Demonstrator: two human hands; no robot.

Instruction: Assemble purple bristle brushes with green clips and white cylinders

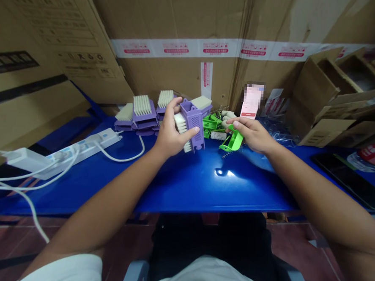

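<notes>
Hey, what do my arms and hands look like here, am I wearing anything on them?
Your left hand and right hand are bare, with no gloves or watch visible. The left sleeve is short, loose and whitish; both forearms are uncovered.

No words are readable for you here. On the left carton (pixel 63 20) is printed a row of small signs (pixel 81 57), the last like recycling arrows; the white tape's (pixel 193 49) red print is too small.
</notes>
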